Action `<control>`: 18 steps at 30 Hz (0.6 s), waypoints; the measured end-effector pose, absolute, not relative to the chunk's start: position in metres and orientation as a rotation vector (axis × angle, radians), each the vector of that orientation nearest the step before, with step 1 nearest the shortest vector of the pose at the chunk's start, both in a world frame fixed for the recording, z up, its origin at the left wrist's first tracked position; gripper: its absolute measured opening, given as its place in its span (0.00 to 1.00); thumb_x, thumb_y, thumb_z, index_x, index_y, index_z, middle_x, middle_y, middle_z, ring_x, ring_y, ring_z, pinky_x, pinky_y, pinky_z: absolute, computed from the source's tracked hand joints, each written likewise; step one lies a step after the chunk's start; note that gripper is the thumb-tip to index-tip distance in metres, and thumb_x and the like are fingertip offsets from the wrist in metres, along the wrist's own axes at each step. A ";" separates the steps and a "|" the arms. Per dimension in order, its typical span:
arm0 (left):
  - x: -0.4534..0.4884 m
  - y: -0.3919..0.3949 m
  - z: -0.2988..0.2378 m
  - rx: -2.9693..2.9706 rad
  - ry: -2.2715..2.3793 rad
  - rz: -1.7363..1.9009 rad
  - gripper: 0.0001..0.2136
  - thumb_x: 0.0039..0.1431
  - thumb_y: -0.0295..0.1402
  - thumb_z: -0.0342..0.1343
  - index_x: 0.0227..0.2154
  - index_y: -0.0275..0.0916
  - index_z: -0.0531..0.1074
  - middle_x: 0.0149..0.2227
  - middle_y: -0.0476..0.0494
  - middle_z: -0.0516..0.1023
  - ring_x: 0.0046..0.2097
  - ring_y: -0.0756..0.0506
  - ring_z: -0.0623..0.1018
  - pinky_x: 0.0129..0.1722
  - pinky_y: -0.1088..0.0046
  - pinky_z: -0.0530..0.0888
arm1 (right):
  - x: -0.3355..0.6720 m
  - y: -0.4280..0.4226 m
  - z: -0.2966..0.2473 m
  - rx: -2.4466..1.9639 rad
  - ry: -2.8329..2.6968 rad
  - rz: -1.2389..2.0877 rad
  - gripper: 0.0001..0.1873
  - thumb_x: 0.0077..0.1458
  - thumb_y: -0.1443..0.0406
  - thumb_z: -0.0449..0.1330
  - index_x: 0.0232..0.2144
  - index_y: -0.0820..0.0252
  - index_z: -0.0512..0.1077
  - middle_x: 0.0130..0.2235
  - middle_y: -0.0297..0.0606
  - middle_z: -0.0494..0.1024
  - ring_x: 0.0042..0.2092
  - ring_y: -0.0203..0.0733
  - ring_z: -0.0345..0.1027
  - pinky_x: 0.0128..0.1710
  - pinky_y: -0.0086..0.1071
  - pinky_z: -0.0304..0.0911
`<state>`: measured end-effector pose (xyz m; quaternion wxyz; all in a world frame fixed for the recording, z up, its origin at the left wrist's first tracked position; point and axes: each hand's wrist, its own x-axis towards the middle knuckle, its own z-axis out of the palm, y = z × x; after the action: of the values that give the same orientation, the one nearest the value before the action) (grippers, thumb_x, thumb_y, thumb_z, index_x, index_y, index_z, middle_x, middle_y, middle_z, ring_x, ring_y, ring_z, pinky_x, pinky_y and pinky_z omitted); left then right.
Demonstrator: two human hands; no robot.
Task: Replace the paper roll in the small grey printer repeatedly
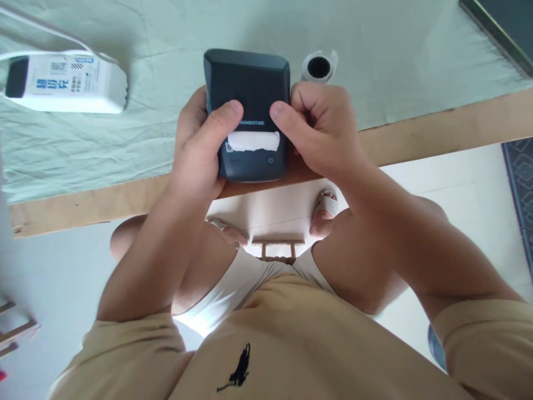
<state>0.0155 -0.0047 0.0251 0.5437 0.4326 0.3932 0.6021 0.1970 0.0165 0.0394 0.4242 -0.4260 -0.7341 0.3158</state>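
A dark blue-grey label printer (pixel 248 89) is held over the table's near edge, with a white strip of paper (pixel 253 141) showing at its slot. My left hand (pixel 199 150) wraps its left side, thumb pressed on the top face. My right hand (pixel 322 130) grips its right side, thumb on the top by the paper and fingers curled. Just behind my right hand lies a small white paper roll (pixel 318 67) with a dark core.
A white boxy device (pixel 62 82) with printed text lies at the left on the pale green cloth (pixel 395 50). The wooden table edge (pixel 437 130) runs across. A dark flat object (pixel 503 25) sits at the far right corner. Below are my knees, sandalled feet and a stool.
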 end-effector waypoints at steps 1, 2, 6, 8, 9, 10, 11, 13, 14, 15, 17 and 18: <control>0.015 -0.003 0.024 1.054 0.903 1.413 0.20 0.51 0.46 0.76 0.40 0.40 0.79 0.35 0.47 0.84 0.39 0.38 0.83 0.36 0.56 0.79 | 0.197 0.016 0.040 -1.055 -1.835 0.780 0.25 0.65 0.60 0.60 0.22 0.53 0.49 0.23 0.30 0.55 0.26 0.35 0.46 0.31 0.36 0.55; 0.014 -0.003 0.024 1.063 0.884 1.421 0.21 0.46 0.47 0.77 0.38 0.40 0.79 0.32 0.48 0.83 0.37 0.37 0.83 0.34 0.56 0.78 | 0.197 0.016 0.041 -1.062 -1.845 0.769 0.25 0.65 0.61 0.59 0.22 0.53 0.49 0.23 0.30 0.55 0.26 0.36 0.45 0.32 0.36 0.56; 0.013 -0.006 0.026 1.111 0.995 1.401 0.22 0.47 0.51 0.77 0.38 0.43 0.80 0.32 0.50 0.81 0.38 0.41 0.81 0.35 0.56 0.79 | 0.198 0.013 0.044 -1.170 -1.937 0.722 0.26 0.68 0.63 0.60 0.23 0.54 0.50 0.23 0.30 0.55 0.28 0.36 0.49 0.33 0.34 0.59; 0.013 -0.010 0.029 1.115 1.025 1.379 0.20 0.53 0.51 0.74 0.42 0.45 0.80 0.34 0.52 0.82 0.42 0.41 0.81 0.38 0.56 0.80 | 0.199 0.012 0.045 -1.177 -1.941 0.738 0.27 0.69 0.63 0.61 0.24 0.54 0.49 0.24 0.30 0.55 0.29 0.35 0.52 0.34 0.33 0.60; 0.013 -0.011 0.030 1.105 1.042 1.372 0.20 0.55 0.50 0.74 0.43 0.44 0.80 0.35 0.52 0.82 0.43 0.42 0.81 0.38 0.56 0.80 | 0.200 0.012 0.045 -1.162 -1.935 0.762 0.27 0.70 0.63 0.61 0.24 0.54 0.49 0.25 0.30 0.56 0.30 0.35 0.53 0.34 0.33 0.60; 0.013 -0.011 0.031 1.099 1.054 1.363 0.21 0.53 0.50 0.75 0.42 0.43 0.80 0.35 0.52 0.82 0.41 0.43 0.81 0.38 0.58 0.80 | 0.200 0.012 0.045 -1.145 -1.930 0.791 0.28 0.70 0.62 0.61 0.24 0.55 0.49 0.25 0.30 0.57 0.30 0.35 0.54 0.35 0.34 0.60; 0.012 -0.011 0.031 1.121 1.060 1.365 0.24 0.48 0.52 0.77 0.40 0.42 0.79 0.33 0.52 0.81 0.38 0.44 0.80 0.35 0.60 0.79 | 0.201 0.013 0.045 -1.130 -1.932 0.823 0.28 0.71 0.62 0.62 0.24 0.55 0.49 0.25 0.29 0.58 0.31 0.35 0.54 0.35 0.34 0.60; 0.011 -0.008 0.030 1.166 1.087 1.379 0.27 0.45 0.57 0.76 0.39 0.43 0.78 0.33 0.51 0.80 0.37 0.44 0.80 0.32 0.62 0.79 | 0.201 0.015 0.045 -1.122 -1.945 0.879 0.28 0.71 0.62 0.62 0.24 0.55 0.50 0.26 0.29 0.60 0.32 0.35 0.55 0.36 0.34 0.60; 0.010 -0.006 0.030 1.165 1.113 1.354 0.29 0.41 0.56 0.78 0.39 0.44 0.77 0.33 0.53 0.80 0.38 0.43 0.80 0.33 0.62 0.81 | 0.201 0.015 0.045 -1.137 -1.948 0.895 0.28 0.71 0.62 0.62 0.24 0.55 0.50 0.26 0.29 0.60 0.32 0.34 0.54 0.36 0.34 0.60; 0.009 -0.004 0.029 1.150 1.152 1.365 0.28 0.44 0.58 0.75 0.41 0.45 0.77 0.35 0.53 0.80 0.41 0.43 0.81 0.35 0.62 0.82 | 0.201 0.016 0.045 -1.158 -1.948 0.902 0.28 0.71 0.62 0.62 0.24 0.55 0.50 0.26 0.29 0.61 0.32 0.34 0.54 0.36 0.34 0.60; 0.008 -0.002 0.028 1.159 1.155 1.363 0.28 0.39 0.57 0.77 0.37 0.45 0.78 0.31 0.52 0.80 0.37 0.41 0.81 0.30 0.60 0.81 | 0.201 0.016 0.045 -1.186 -1.949 0.893 0.28 0.72 0.62 0.62 0.24 0.55 0.50 0.26 0.29 0.61 0.32 0.35 0.53 0.36 0.34 0.60; 0.008 -0.002 0.028 1.171 1.173 1.346 0.27 0.45 0.59 0.74 0.41 0.45 0.79 0.35 0.51 0.81 0.43 0.39 0.83 0.36 0.58 0.84 | 0.201 0.016 0.045 -1.197 -1.949 0.872 0.28 0.72 0.62 0.61 0.24 0.55 0.50 0.26 0.29 0.61 0.32 0.35 0.54 0.36 0.34 0.61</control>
<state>0.0083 -0.0017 0.0275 0.4822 0.4804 0.4811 0.5524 0.2006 0.0155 0.0451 0.3400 -0.4600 -0.7487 0.3349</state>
